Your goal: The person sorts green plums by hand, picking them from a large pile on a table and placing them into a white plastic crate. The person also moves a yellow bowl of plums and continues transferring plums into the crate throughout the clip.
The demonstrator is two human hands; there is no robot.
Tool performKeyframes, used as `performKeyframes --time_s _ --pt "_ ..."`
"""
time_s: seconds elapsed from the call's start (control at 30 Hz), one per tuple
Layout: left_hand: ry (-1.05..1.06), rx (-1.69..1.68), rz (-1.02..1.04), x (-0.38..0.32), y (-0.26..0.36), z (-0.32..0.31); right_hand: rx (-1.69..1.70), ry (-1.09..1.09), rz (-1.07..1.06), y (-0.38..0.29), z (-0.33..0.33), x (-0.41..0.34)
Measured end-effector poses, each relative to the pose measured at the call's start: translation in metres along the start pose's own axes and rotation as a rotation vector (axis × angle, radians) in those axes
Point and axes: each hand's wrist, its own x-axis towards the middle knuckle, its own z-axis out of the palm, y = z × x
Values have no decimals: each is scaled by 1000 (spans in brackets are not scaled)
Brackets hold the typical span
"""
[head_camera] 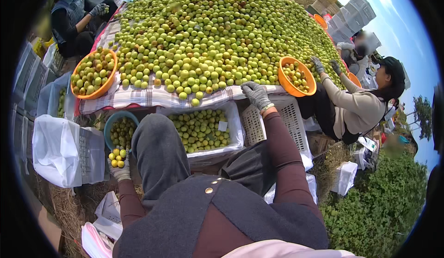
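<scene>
Small round green fruits (208, 46), some with brown patches, lie heaped on a table spread with a plaid cloth (152, 96). My left hand (119, 168), in a grey glove, holds several yellow-green fruits (118, 156) beside a blue basin (108, 133) of browner fruits. My gloved right hand (256, 95) rests at the table's near edge, left of an orange basket (308, 91) partly filled with fruits; whether its fingers hold anything cannot be told. Between my knees and the table stands a lined crate (237, 126) of green fruits with a small white paper on top.
Another orange basket (110, 81) of brownish fruits stands at the table's left corner. A perforated white crate (289, 119) is below the right side. Gloved co-workers sit at the left (74, 18) and right (360, 105). White crates (92, 154) stand at my left.
</scene>
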Motion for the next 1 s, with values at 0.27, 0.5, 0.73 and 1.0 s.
performKeyframes --time_s 0.27,0.5,0.73,1.0 --pt "214 -89 65 31 -17 -38 -13 -102 188 -15 -6 -14" --pt "199 -71 9 104 -9 -48 -249 -214 176 -17 25 -17" --pt "212 64 56 151 -5 -44 -206 -201 184 -19 34 -13" --pt "649 280 139 142 9 -36 -134 -226 29 -19 47 -13"
